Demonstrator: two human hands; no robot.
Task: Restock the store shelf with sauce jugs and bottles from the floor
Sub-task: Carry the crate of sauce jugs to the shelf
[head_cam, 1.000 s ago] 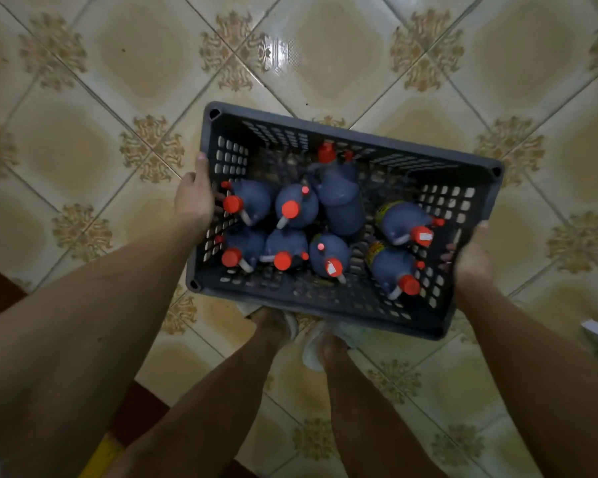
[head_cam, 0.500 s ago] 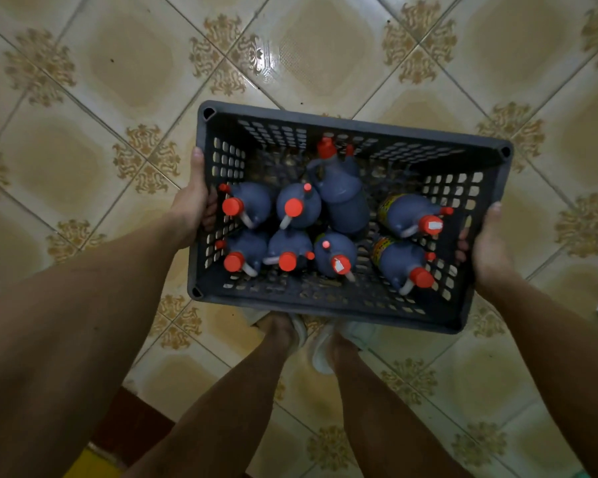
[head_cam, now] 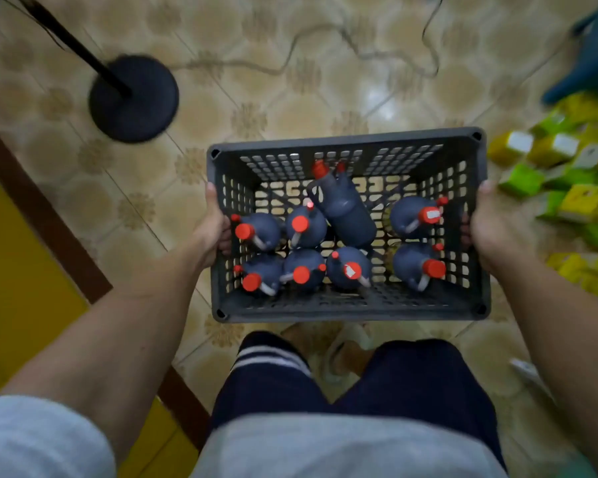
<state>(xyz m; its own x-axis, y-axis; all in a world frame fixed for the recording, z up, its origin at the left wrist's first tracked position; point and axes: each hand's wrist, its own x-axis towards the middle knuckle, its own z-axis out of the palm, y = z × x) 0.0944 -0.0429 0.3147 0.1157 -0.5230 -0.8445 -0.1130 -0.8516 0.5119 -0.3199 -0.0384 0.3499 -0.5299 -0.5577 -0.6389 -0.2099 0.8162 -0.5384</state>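
Now upright, I'm carrying the crate [head_cam: 346, 307] of jugs [head_cam: 342, 208]; left hand [head_cam: 213, 236], right hand [head_cam: 491, 225] gripping its sides; shelf next, I'd judge.

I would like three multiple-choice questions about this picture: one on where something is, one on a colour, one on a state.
1. Where is the round black stand base?
A. inside the crate
B. on the floor, beyond and left of the crate
C. on the yellow boxes

2. What colour are the caps of the sauce jugs?
A. red
B. white
C. green

3. How is the crate held?
A. by one hand
B. by both hands at its sides
C. by nobody

Answers: 1 B, it stands on the tiles up left; 2 A, every visible cap is red; 3 B, the left hand and right hand grip opposite walls.
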